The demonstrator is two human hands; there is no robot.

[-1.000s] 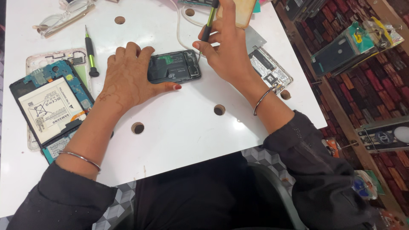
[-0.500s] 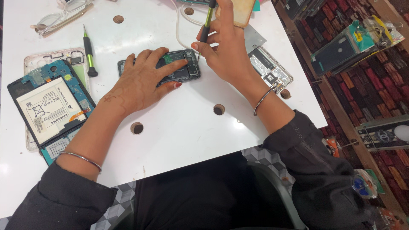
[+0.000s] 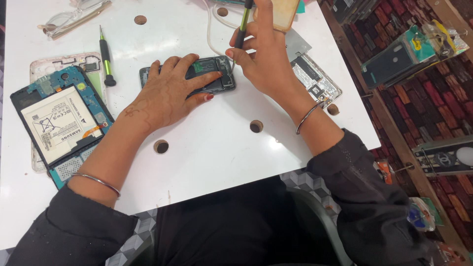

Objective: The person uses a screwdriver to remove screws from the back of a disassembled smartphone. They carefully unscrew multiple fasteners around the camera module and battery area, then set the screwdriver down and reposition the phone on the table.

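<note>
An opened phone [image 3: 212, 74] lies flat on the white counter [image 3: 221, 157], toward its far edge and about midway between the side edges. The left hand [image 3: 170, 93] presses down on it, fingers spread flat over its left half. The right hand [image 3: 266, 59] has its fingers clamped on a green-and-black screwdriver [image 3: 243, 24], held near upright with the tip at the phone's right end. Just behind that hand lie a white cable [image 3: 209, 34] and a tan case [image 3: 283, 12], crowding the far edge. A bare phone frame [image 3: 318, 81] lies right of the hand, close to the counter's right edge. A second screwdriver [image 3: 106, 59] lies left of the phone, and an opened tablet [image 3: 61, 123] fills the left edge. Glasses [image 3: 74, 17] sit at the far left corner. The near half of the counter, dotted with round holes [image 3: 256, 126], is open room
</note>
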